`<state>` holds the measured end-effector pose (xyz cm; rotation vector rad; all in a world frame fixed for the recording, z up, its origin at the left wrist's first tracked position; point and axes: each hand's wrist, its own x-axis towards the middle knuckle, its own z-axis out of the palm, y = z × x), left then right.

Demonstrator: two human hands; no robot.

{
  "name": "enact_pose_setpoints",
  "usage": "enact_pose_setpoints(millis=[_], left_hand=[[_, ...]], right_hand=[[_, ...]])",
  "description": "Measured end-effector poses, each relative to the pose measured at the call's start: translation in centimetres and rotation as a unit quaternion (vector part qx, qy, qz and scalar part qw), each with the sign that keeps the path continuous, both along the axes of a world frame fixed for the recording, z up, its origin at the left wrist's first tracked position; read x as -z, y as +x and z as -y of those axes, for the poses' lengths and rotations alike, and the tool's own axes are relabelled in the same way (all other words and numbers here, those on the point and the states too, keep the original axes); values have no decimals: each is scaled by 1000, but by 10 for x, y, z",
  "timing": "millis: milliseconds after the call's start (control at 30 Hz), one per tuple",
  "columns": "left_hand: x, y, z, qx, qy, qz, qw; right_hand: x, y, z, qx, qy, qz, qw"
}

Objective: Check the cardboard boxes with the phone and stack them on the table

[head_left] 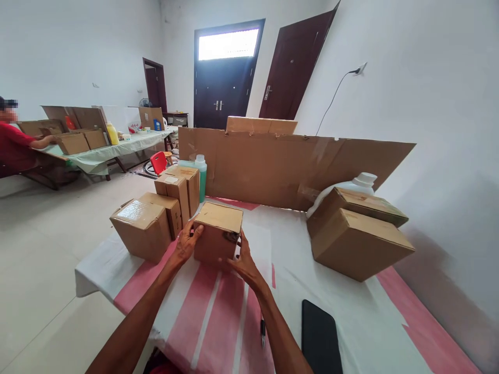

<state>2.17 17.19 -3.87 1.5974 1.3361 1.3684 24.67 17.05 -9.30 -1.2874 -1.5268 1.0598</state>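
A small cardboard box (217,218) stands on the cloth-covered table in front of me, with a dark mark on its front near the upper right corner. My left hand (187,241) presses against its left side, thumb near the front edge. On the opposite side, my right hand (245,259) has its fingers along the box's right face and its thumb toward the front. The box is gripped between both hands. Just left of it stand a larger carton (142,226) and several narrower boxes (173,189).
A green liquid bottle (201,179) stands behind the left boxes. Two cartons (362,244) and a white jug (362,182) sit at the right. A cardboard panel (257,169) borders the back. A black phone (322,335) and pen (262,332) lie near me. Far left, a person (17,143) sits.
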Motion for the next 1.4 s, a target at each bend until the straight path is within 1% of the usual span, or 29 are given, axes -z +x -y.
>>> enact_pose_setpoints(millis=[100, 167, 267, 333, 400, 467, 533, 567, 633, 700, 800, 900, 1000, 1100, 1233, 1333, 1400], left_hand=[[-5, 4, -1, -7, 8, -18, 1000], [-10, 5, 9, -20, 14, -33, 999], [-18, 2, 37, -38, 16, -56, 998], [-24, 0, 60, -41, 5, -86, 995], [-32, 1, 82, -42, 14, -137, 990], [-41, 9, 101, -38, 58, -197, 978], [-51, 20, 116, -23, 97, -257, 961], [-55, 26, 123, -11, 101, -289, 952], [-61, 37, 134, 2, 85, -350, 933], [-62, 45, 142, -4, 67, -393, 917], [-61, 49, 149, -20, 51, -413, 909], [-60, 48, 153, -32, 34, -420, 906], [-59, 46, 156, -38, 27, -428, 903], [-56, 44, 160, -41, 30, -422, 905], [-48, 47, 162, -44, 73, -404, 911], [-44, 52, 161, -39, 89, -415, 905], [-42, 51, 160, -15, 89, -421, 902]], right_hand=[[-4, -3, 1, 30, -5, -3, 1000], [-12, 0, 16, 43, -6, 7, 999], [-28, 7, 60, 39, -24, 28, 999], [-37, 13, 96, 11, -67, 26, 997], [-45, 16, 129, -18, -121, 17, 992], [-49, 18, 156, -30, -161, 11, 986], [-50, 17, 177, -30, -182, 10, 983], [-50, 17, 185, -31, -186, 5, 982], [-47, 18, 199, -30, -194, 1, 980], [-46, 19, 210, -20, -206, 11, 978], [-47, 21, 216, -5, -196, 20, 980], [-52, 15, 211, 44, -165, -41, 984], [-59, 1, 198, 89, -126, -104, 982], [-62, -16, 189, 95, -85, -103, 986], [-63, -31, 189, 118, -56, -67, 989], [-64, -27, 190, 118, -57, -61, 989], [-61, -14, 188, 93, -65, -78, 990]])
